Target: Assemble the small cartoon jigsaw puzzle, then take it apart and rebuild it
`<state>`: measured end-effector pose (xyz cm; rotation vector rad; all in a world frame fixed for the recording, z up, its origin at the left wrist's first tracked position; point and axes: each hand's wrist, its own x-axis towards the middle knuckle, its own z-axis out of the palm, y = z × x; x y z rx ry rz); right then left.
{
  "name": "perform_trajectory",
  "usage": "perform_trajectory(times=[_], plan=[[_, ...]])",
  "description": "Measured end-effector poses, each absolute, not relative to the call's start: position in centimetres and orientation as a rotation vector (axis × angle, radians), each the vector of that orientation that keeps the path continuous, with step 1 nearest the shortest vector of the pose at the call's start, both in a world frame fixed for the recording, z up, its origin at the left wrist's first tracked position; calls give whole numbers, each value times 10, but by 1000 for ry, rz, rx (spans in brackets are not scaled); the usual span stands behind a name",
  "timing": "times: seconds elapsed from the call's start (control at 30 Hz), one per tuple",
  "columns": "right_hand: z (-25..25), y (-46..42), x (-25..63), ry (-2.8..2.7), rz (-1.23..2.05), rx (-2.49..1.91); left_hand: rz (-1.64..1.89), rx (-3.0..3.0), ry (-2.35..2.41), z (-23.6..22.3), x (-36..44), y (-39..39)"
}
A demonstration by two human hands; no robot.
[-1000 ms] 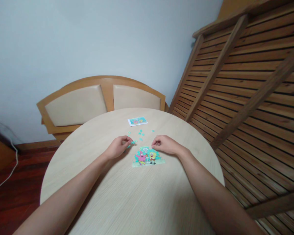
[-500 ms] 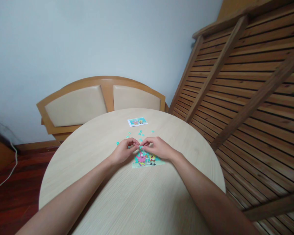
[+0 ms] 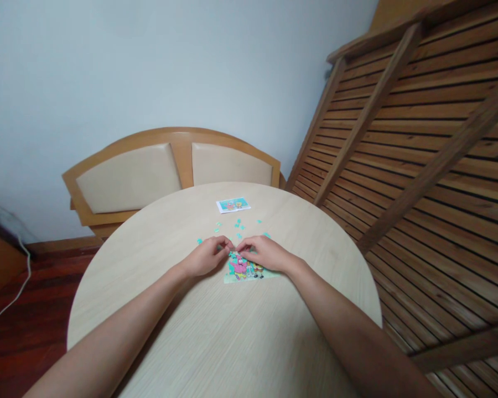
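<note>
A partly joined jigsaw puzzle point(image 3: 239, 269) with a pink starfish character and other cartoon figures lies flat on the table. At its upper left edge my left hand point(image 3: 209, 257) is closed in a pinch, with a small teal puzzle piece point(image 3: 232, 255) at the fingertips. My right hand point(image 3: 265, 252) comes in from the other side, thumb and forefinger pinched at the same spot, almost touching the left fingertips. Its palm and fingers cover the upper right of the puzzle. The exact outline of the piece is hidden by the fingers.
Several loose teal pieces point(image 3: 238, 223) are scattered beyond my hands. Further back lies a white-edged picture card point(image 3: 233, 205) with the same cartoon. The round table point(image 3: 216, 342) is pale wood; a padded headboard point(image 3: 128, 177) and slatted wooden frame point(image 3: 398, 138) stand behind and right.
Both hands have come together at the puzzle's upper left; the right moved left across it, the left moved right with a piece. In the last half second the fingertips shifted only slightly.
</note>
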<state>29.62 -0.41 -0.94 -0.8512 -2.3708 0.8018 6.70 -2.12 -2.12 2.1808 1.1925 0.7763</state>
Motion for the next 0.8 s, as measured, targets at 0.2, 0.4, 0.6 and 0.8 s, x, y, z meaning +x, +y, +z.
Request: perform_trajectory(times=[0.2,0.4,0.6,0.8], plan=[[-13,-1,298,-2484,743,-813,643,2327,1088,-16,60,-22],[-13,0,297,-2547,656,-748,611,2443,1049,-12,57,-23],[-10,-1,296,-2579,666,-677,606,2561,1019,-12,60,-25],[-12,-1,296,-2576,671,-691,575,2632,1078,-15,65,-25]])
